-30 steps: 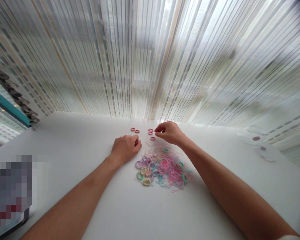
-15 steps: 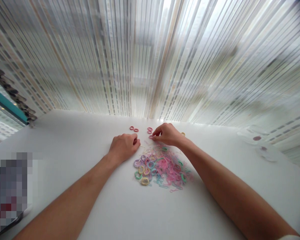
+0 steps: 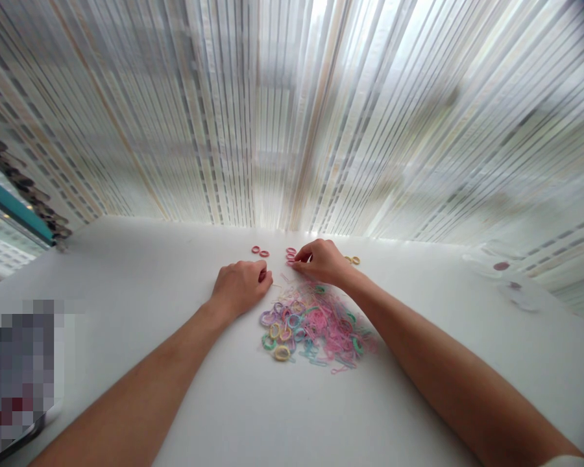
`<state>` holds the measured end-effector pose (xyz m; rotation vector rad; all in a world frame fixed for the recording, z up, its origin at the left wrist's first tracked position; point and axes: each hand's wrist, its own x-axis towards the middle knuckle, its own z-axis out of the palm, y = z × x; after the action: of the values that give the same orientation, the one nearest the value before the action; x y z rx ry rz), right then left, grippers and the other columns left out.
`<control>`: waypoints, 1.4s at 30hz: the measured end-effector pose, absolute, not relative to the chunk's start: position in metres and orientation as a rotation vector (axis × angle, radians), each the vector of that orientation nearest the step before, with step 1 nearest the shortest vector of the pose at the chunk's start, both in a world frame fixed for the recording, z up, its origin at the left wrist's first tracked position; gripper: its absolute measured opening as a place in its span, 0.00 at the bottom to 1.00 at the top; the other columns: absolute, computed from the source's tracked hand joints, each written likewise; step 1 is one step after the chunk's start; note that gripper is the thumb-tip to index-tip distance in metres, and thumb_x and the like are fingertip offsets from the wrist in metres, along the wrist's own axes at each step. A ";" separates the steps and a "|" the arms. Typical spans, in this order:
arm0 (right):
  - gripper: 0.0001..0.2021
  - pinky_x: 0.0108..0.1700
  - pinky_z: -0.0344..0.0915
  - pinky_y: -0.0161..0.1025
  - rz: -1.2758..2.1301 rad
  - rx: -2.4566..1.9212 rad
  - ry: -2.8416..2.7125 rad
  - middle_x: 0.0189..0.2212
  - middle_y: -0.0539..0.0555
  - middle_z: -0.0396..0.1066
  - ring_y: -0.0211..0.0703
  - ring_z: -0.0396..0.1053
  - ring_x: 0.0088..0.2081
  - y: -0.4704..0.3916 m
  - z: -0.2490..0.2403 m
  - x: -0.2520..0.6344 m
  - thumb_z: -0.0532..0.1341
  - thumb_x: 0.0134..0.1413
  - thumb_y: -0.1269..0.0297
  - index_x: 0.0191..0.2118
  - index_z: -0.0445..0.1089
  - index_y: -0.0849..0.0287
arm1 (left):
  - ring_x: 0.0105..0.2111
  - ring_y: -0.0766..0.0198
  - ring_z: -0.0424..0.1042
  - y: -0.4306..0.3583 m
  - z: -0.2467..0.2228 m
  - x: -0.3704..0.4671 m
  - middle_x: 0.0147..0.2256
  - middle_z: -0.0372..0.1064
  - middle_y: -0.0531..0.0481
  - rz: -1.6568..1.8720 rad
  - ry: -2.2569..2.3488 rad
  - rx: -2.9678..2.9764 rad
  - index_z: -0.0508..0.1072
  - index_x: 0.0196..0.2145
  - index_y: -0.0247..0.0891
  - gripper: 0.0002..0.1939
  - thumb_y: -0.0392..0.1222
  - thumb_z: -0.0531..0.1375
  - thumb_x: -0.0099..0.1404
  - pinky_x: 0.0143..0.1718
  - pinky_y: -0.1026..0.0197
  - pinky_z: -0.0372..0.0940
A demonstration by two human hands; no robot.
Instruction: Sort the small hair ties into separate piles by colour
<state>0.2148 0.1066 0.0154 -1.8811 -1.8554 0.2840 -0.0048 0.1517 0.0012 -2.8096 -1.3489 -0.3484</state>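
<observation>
My right hand [image 3: 321, 261] pinches a small pink band [image 3: 291, 263] at the near end of a short column of pink bands [image 3: 291, 250]. Curled on the white surface, my left hand [image 3: 241, 285] rests left of the pile; what its fingers hold, if anything, is hidden. Two red bands [image 3: 264, 253] lie just beyond it. Between my forearms spreads a mixed pile of colourful bands [image 3: 321, 324], with thicker yellow, green, blue and purple rings on its left side. Yellow bands [image 3: 355, 260] sit behind my right wrist.
A striped sheer curtain [image 3: 272, 130] hangs along the back edge of the white table [image 3: 214, 402]. Clear round items [image 3: 518, 295] lie at the right. A pixelated object [image 3: 17, 376] is at the left edge.
My right hand has shifted slightly left, bringing the pink band close beneath the others in the column. More of the yellow bands shows behind my wrist. My left hand has stayed put.
</observation>
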 end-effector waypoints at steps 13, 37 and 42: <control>0.10 0.34 0.63 0.37 0.268 -1.908 -1.813 0.30 0.56 0.80 0.43 0.74 0.31 0.107 0.016 0.215 0.69 0.53 0.59 0.36 0.83 0.60 | 0.32 0.54 0.75 0.152 0.001 -0.005 0.30 0.76 0.45 -0.329 -1.352 -2.802 0.73 0.31 0.42 0.19 0.52 0.48 0.69 0.33 0.56 0.60; 0.17 0.23 0.59 0.34 0.363 -1.737 -1.405 0.26 0.55 0.76 0.38 0.68 0.25 0.028 0.108 0.262 0.68 0.52 0.50 0.36 0.82 0.61 | 0.32 0.53 0.75 0.157 -0.004 -0.007 0.30 0.76 0.47 -0.392 -1.302 -2.808 0.71 0.29 0.42 0.18 0.50 0.48 0.69 0.31 0.57 0.57; 0.17 0.25 0.60 0.34 0.326 -1.766 -1.320 0.26 0.55 0.76 0.36 0.65 0.24 -0.006 0.078 0.282 0.67 0.53 0.50 0.33 0.80 0.61 | 0.33 0.53 0.75 0.157 -0.003 -0.007 0.31 0.77 0.47 -0.400 -1.315 -2.819 0.71 0.30 0.42 0.17 0.51 0.48 0.68 0.30 0.57 0.55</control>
<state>0.2816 -0.0060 0.0776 -1.7662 -1.3196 0.3262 -0.0075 0.1572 -0.0030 -2.8188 -1.3147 -0.4000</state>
